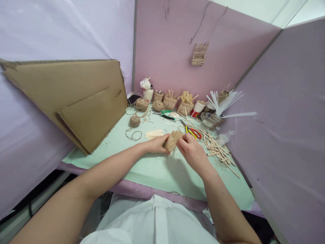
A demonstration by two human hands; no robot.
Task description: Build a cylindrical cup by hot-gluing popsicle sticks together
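clock centre: small stick piece (pixel 170 142), tilted, over the middle of the green table (pixel 149 169). cannot tell if resting or lifted. looks like close fingertip work at its three o'clock edge. best to brace firmly from nine o'clock, press lightly from three, avoid squeezing so hard as to bend or pop sticks loose. worth keeping wrists low and steady, and lining up edges before pressing.

fingers now. at nine o'clock, left hand (pixel 156 144): thumb and fingers parted about the width of the piece, clamped on it. at four o'clock, right hand (pixel 192 150): fingers curled, tips bunched close at the edge; cannot tell if pinching the piece, or anything small between.

round about: flat sticks (pixel 154 134) at ten, just beyond left hand; yellow-red pliers (pixel 192 131) at two, near right hand; loose sticks (pixel 217 148) at three; twine ball (pixel 134 121) at ten, farther out.
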